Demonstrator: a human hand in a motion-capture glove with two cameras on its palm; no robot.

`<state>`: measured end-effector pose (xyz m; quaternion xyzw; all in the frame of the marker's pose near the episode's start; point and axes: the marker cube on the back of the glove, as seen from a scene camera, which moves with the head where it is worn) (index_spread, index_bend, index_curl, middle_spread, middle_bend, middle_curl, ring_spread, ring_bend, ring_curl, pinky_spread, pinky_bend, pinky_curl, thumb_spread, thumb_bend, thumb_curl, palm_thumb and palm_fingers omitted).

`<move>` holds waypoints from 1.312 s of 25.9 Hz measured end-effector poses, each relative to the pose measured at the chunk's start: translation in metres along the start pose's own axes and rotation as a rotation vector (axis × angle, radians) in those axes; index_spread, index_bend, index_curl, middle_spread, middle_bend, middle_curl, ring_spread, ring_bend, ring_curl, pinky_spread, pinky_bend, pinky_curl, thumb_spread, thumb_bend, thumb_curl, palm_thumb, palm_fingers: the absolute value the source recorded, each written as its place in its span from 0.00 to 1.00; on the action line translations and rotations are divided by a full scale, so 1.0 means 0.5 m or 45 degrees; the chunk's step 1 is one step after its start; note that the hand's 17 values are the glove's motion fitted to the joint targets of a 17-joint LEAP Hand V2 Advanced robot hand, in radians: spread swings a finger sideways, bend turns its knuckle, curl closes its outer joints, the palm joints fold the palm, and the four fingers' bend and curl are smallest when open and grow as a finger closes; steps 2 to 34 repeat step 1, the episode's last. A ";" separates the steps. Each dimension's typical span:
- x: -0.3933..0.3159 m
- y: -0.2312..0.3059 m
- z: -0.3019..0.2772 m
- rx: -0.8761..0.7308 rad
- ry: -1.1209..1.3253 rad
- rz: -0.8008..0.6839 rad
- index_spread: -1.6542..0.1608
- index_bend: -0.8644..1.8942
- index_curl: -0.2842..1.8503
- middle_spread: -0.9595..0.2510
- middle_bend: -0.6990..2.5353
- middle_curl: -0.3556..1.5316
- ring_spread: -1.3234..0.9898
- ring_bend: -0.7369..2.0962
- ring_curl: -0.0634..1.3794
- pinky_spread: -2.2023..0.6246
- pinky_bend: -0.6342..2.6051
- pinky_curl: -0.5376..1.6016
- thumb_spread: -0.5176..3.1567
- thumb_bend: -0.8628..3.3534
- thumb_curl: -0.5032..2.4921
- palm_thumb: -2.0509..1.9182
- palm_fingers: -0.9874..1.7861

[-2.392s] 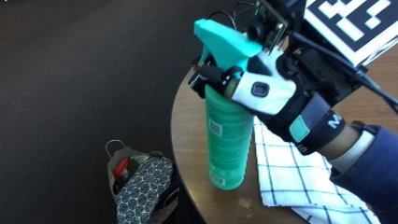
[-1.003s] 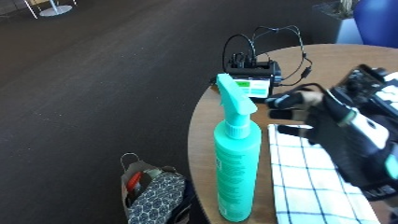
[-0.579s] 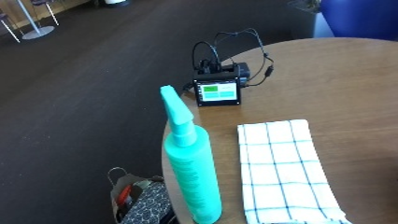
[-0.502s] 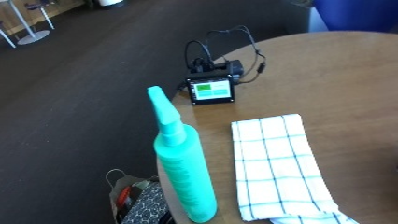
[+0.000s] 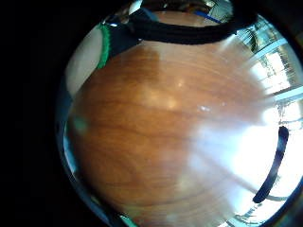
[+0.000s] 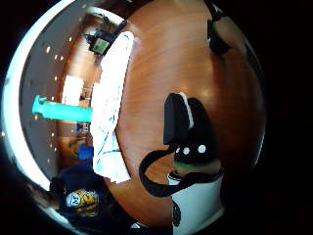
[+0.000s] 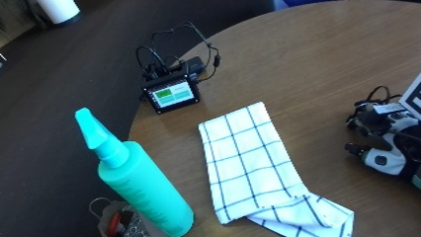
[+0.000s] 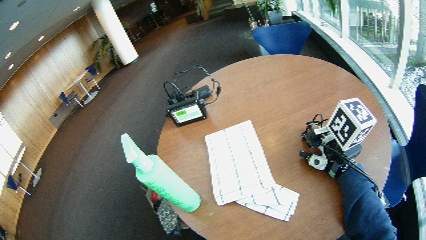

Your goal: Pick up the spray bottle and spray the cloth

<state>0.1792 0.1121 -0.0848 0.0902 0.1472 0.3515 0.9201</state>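
I had my gloved right hand (image 7: 388, 143) resting low on the tabletop (image 7: 315, 59), holding nothing, though how far its fingers were spread I couldn't tell. The spray bottle (image 7: 135, 182) stood upright at the far edge, with the cloth (image 7: 256, 168) lying lengthwise between us

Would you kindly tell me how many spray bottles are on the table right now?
1. The teal spray bottle stands upright at the table edge, beside the checked cloth; no other shows.
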 end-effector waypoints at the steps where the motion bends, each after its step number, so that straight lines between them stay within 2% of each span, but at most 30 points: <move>1: 0.000 -0.001 0.000 0.000 -0.003 -0.002 0.77 0.47 0.35 0.78 0.27 0.36 0.56 0.32 0.23 0.88 0.24 0.37 0.49 0.21 0.29 0.67 0.61; 34: 0.000 -0.001 0.000 0.000 -0.003 -0.002 0.77 0.47 0.35 0.78 0.27 0.36 0.56 0.32 0.23 0.88 0.24 0.37 0.49 0.21 0.29 0.67 0.61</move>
